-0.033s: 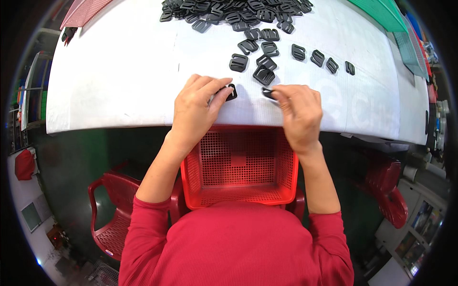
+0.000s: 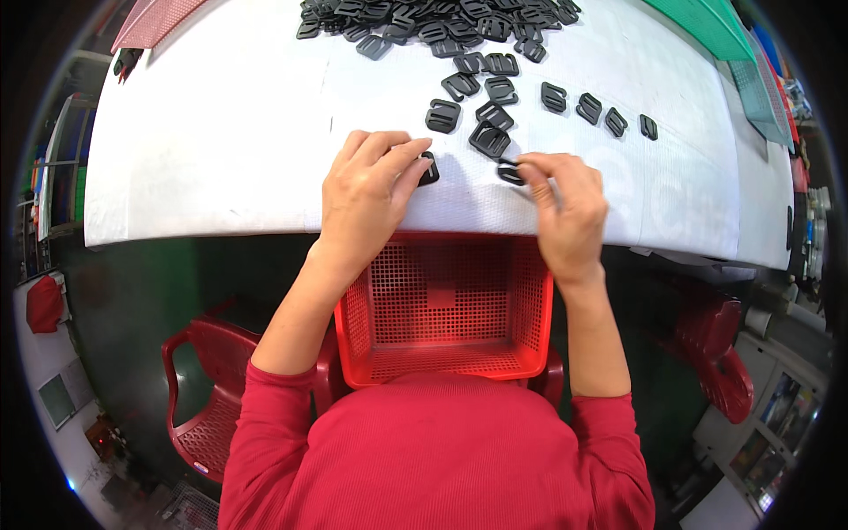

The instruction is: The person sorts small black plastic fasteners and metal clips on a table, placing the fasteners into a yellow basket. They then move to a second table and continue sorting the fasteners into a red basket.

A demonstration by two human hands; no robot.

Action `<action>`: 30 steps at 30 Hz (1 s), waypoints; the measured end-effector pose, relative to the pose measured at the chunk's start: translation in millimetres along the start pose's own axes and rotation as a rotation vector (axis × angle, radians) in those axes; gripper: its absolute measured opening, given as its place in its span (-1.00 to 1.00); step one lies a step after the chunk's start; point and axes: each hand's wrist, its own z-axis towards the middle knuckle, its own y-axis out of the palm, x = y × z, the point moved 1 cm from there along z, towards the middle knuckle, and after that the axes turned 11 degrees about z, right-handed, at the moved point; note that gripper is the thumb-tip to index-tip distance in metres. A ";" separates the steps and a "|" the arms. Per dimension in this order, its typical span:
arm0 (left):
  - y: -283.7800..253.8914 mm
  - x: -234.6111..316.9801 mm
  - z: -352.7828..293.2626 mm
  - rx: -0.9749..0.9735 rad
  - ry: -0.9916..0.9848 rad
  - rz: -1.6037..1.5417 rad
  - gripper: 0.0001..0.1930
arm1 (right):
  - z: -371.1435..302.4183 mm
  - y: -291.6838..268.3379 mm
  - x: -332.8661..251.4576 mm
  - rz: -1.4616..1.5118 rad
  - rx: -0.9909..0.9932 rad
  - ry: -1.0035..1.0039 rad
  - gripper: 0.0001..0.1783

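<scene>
Close to the near edge of the white-covered table [image 2: 203, 150], my left hand [image 2: 367, 190] is closed with thumb and fingers around a black plastic strap buckle [image 2: 430, 169], whose end sticks out past the fingertips. To its right, my right hand [image 2: 572, 212] pinches a second black buckle [image 2: 510, 174] by its right end, tilted at the table surface. Just beyond that one lies a loose buckle [image 2: 488, 139], overlapping another. Several more slotted buckles [image 2: 460, 86] trail back toward a large heap of them [image 2: 433, 31] at the far side.
Several buckles [image 2: 589, 108] lie spaced in a row at the right. Below the table edge, a red perforated basket [image 2: 442, 331] sits between my forearms. A pink basket [image 2: 159, 22] and a green one [image 2: 702, 25] stand at the far corners. Dark red chairs [image 2: 216, 397] flank me.
My right hand has shifted a little to the right with its buckle, which has turned to show more of its face. My left hand has hardly moved.
</scene>
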 end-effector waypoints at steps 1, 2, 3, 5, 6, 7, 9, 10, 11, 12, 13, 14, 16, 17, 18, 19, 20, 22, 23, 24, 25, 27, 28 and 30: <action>1.9 2.0 3.8 0.051 0.067 0.051 -0.75 | 2.4 -7.8 2.9 0.018 -0.025 0.102 -0.89; 3.9 4.9 7.3 0.103 0.133 0.103 -0.74 | 4.2 -12.8 9.5 0.078 -0.049 0.267 -0.90; 7.6 8.9 10.4 0.084 0.168 0.117 -0.72 | 6.5 -16.3 17.1 0.137 -0.072 0.434 -0.90; 16.7 19.9 17.1 0.047 0.236 0.146 -0.69 | 14.9 -18.9 18.9 0.019 -0.044 0.286 -0.89; 22.5 24.2 20.7 0.039 0.262 0.154 -0.66 | 18.3 -16.5 16.9 0.032 -0.012 0.218 -0.89; 29.2 23.1 23.7 0.022 0.290 0.186 -0.66 | 21.7 -13.7 15.0 0.045 0.020 0.150 -0.88; 41.5 20.5 31.1 -0.010 0.355 0.243 -0.66 | 27.3 -8.0 16.7 0.119 0.035 0.125 -0.85; 36.6 22.4 33.2 0.020 0.370 0.222 -0.68 | 29.1 -4.7 19.5 0.126 0.049 0.093 -0.85; 32.1 23.4 30.9 -0.014 0.289 0.084 -0.69 | 31.3 -1.6 21.9 0.133 0.064 0.062 -0.84; 28.0 26.4 26.5 -0.051 0.214 -0.059 -0.71 | 32.3 -1.1 23.3 0.112 0.052 0.023 -0.81; 24.1 27.5 21.1 -0.093 0.131 -0.196 -0.72 | 33.0 2.9 23.0 0.113 0.021 -0.002 -0.80; 22.6 28.1 18.7 -0.144 0.012 -0.277 -0.73 | 33.8 7.0 22.4 0.113 -0.010 -0.026 -0.79; 20.1 22.5 16.9 -0.140 -0.041 -0.240 -0.72 | 35.5 19.4 23.6 0.097 -0.076 -0.068 -0.74; 19.9 20.9 16.4 -0.138 -0.066 -0.223 -0.72 | 34.9 22.7 24.7 0.093 -0.068 -0.074 -0.75; 20.4 21.1 17.4 -0.089 -0.078 -0.205 -0.74 | 35.8 25.2 25.5 0.090 -0.059 -0.086 -0.75; 21.0 20.3 19.4 -0.076 -0.077 -0.185 -0.75 | 37.2 27.0 26.0 0.086 -0.051 -0.098 -0.75; 22.0 19.0 22.3 -0.064 -0.075 -0.166 -0.75 | 39.1 28.5 26.2 0.041 -0.062 -0.125 -0.75; 26.4 15.8 25.4 -0.026 -0.063 -0.136 -0.79 | 40.4 31.4 26.9 -0.053 -0.086 -0.176 -0.77; 30.1 13.5 26.2 0.001 -0.053 -0.123 -0.81 | 40.4 33.7 28.7 -0.094 -0.093 -0.191 -0.78; 32.1 13.6 27.5 0.028 -0.040 -0.114 -0.83 | 40.2 35.7 32.1 -0.139 -0.099 -0.206 -0.78; 30.0 14.9 28.1 -0.033 -0.145 -0.215 -0.84 | 39.8 36.7 34.4 -0.185 -0.105 -0.220 -0.79; 18.8 19.3 30.0 -0.156 -0.358 -0.412 -0.86 | 40.2 35.9 35.5 -0.146 -0.078 -0.214 -0.83; 18.1 17.4 28.2 -0.210 -0.366 -0.425 -0.83 | 40.2 35.5 35.1 -0.125 -0.065 -0.212 -0.84; 17.0 13.7 25.3 -0.162 -0.179 -0.196 -0.80 | 40.0 33.9 31.8 -0.134 -0.070 -0.208 -0.86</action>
